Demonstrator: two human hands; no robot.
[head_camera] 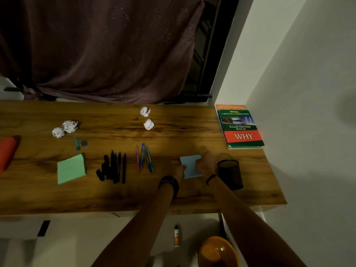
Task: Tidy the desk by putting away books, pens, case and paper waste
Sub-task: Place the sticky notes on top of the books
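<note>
Both hands, left hand (pixel 178 171) and right hand (pixel 206 162), pinch the blue note pad (pixel 190 166) just left of the black pen cup (pixel 230 173). Risk: the right wrist nudges the cup and tips it.

Desk (pixel 192 191): wood-grain top w/ dark streaks, smooth, low satin sheen. Curtain (pixel 100 47) at 12 o'clock: dull brownish-purple cloth, matt, faint pattern, soft folds. Four paper balls (pixel 70 126): white crumpled paper, rough creases. Green pad (pixel 71 169) & blue pad (pixel 190 166): plain matt paper, flat & smooth. Black markers (pixel 113 167): dark plastic, slight shine. Colored pens (pixel 144 158) at centre: translucent glossy plastic barrels. Pen cup (pixel 230 173) at 3 o'clock: black mesh, looks like metal, matt. Book (pixel 241 130): glossy printed cover, paper page edges. Red case (pixel 7 151) at 9 o'clock: matt; material unclear. Bin (pixel 217 252) at 6 o'clock: orange, glossy, prob. plastic. Walls: matt paint.
</note>
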